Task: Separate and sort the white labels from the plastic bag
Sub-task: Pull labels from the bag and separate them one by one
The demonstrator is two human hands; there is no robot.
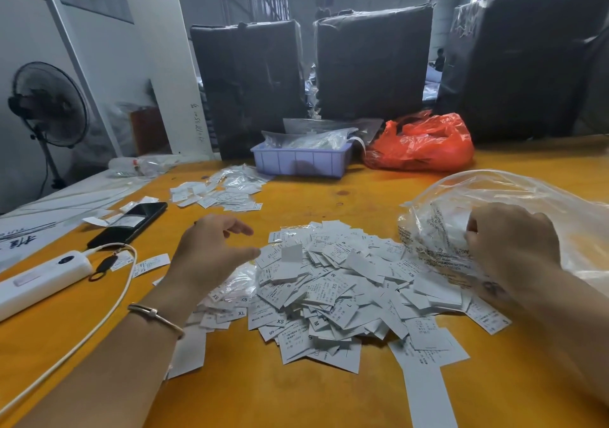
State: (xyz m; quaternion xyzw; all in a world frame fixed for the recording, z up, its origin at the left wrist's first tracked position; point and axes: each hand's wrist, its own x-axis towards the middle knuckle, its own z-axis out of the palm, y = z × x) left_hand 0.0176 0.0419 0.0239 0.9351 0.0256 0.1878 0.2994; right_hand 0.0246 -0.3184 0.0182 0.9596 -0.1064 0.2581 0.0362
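Observation:
A big heap of white labels (333, 292) with printed size letters lies on the yellow table (296, 394) in front of me. My left hand (211, 249) hovers over the heap's left edge, fingers loosely spread and holding nothing. My right hand (510, 243) grips the printed edge of a clear plastic bag (514, 197) at the heap's right side. A few labels show through the bag near my fingers. A smaller pile of labels (217, 193) lies farther back on the left.
A black phone (131, 221), a white power bank (39, 279) and its cable (82, 328) lie at the left. A lavender tray (300, 160) with bagged items and a red plastic bag (421, 144) stand at the back. Dark wrapped bales (372, 62) rise behind the table.

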